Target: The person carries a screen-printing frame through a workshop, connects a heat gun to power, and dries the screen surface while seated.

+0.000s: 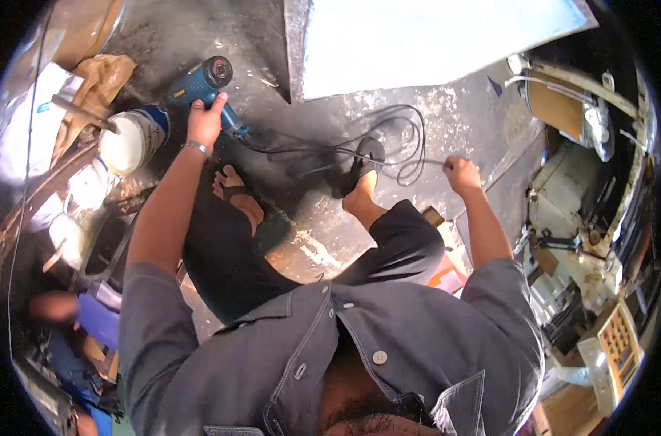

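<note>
My left hand (205, 125) is closed around the handle of a teal corded power tool (199, 81), which looks like a heat gun with a round black end cap. A dark power cord (423, 134) leaves the handle and loops across the floor in front of my feet. Off to the right, my right hand (463, 174) pinches a stretch of this cord, its fingers pressed together. The cord passes over my right sandal (371, 150). The tool's far end is hidden.
A bright white panel (432, 43) stands at the far edge. Left are a white bucket (123, 145), brown paper (101, 83) and a person in purple (98, 320). Along the right lie a cardboard piece (556, 105), scrap metal parts and a wooden box (618, 345). The concrete floor (483, 116) is stained.
</note>
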{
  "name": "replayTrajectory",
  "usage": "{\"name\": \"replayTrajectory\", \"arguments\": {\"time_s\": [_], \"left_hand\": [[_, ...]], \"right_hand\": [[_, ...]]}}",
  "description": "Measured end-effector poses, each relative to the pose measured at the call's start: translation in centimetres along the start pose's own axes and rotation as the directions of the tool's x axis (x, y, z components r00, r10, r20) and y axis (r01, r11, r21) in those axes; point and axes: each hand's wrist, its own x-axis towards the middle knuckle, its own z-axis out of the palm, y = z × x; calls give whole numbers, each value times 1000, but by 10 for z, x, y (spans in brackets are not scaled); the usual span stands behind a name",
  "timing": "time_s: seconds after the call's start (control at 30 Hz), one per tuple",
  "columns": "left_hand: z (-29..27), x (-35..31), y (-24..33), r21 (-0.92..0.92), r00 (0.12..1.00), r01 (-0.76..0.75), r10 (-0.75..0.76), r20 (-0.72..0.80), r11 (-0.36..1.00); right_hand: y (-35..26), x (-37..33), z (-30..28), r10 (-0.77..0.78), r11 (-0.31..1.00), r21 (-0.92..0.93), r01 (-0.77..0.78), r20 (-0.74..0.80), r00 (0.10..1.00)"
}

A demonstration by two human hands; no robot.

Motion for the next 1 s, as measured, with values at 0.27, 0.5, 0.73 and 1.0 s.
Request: {"name": "replayTrajectory", "arguments": {"time_s": [0.27, 0.5, 0.73, 1.0], "left_hand": [[24, 77, -61, 305, 929, -370, 354, 110, 878], [24, 76, -63, 661, 980, -159, 199, 14, 733], [30, 93, -80, 676, 978, -149, 210, -9, 721], [24, 105, -111, 496, 976, -203, 213, 36, 844]], "right_hand": [[-1, -7, 3, -92, 992, -124, 6, -701, 707], [-31, -6, 10, 329, 763, 561, 321, -765, 554], [-44, -27, -3, 555, 388, 728, 566, -674, 486], [-84, -30, -28, 569, 275, 629, 727, -716, 404]]}}
